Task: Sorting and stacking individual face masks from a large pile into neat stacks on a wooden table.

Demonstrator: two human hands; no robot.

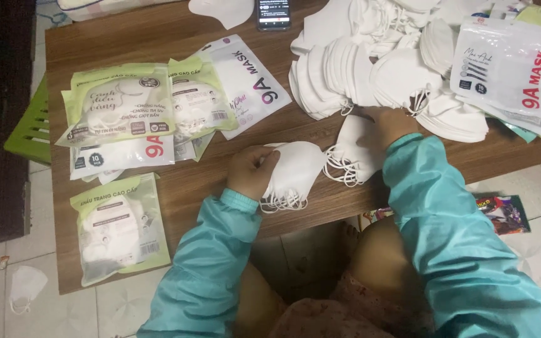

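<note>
My left hand (253, 170) grips a small stack of folded white face masks (295, 169) near the table's front edge, their ear loops hanging below. My right hand (388, 125) rests on another few white masks (353, 145) lying just right of the first stack, at the foot of a big heap of loose white masks (370, 69). Both arms wear teal sleeves.
Filled green-and-clear mask packets (120, 106) lie at the left of the wooden table (176, 181), one more (119, 226) near the front-left corner. Empty white pouches (508, 69) sit at right. A phone (273, 14) lies at the far edge. One mask (25, 285) lies on the floor.
</note>
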